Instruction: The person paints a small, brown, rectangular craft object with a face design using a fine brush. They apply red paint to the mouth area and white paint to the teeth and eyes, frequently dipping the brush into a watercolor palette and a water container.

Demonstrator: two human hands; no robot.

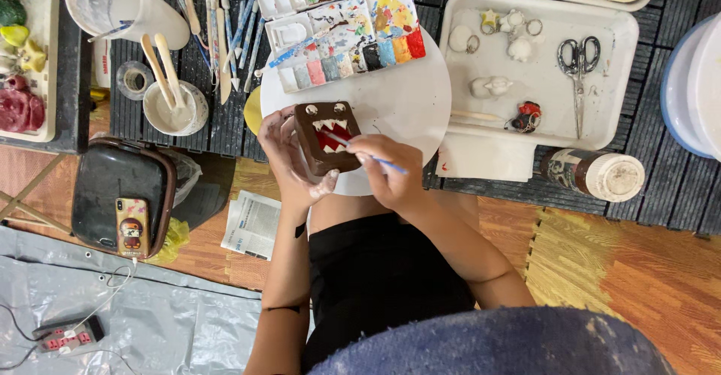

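The left hand (289, 157) wraps around the side of a brown block figure (325, 136) with a red mouth, white jagged teeth and two pale eyes, fingers closed on its left edge. The figure sits tilted over the near rim of a round white board (405, 101), just above the person's lap. The right hand (387, 171) pinches a thin blue-handled paintbrush (368, 155), its tip resting on the red mouth.

Behind the figure, on the board, lies an open paint palette (345, 33) with many small wells of blue, pink, black, orange and red paint. To the left on the dark slatted worktop (661, 187) stands a small white bowl (176, 112) holding two wooden sticks, and beyond it a clear plastic jug (124, 3). To the right a white tray (541, 67) carries scissors (578, 63) and several small white clay pieces. A jar with a white lid (593, 172) lies on its side near the tray. On the floor at left, a phone (131, 226) rests on a black case (120, 195).
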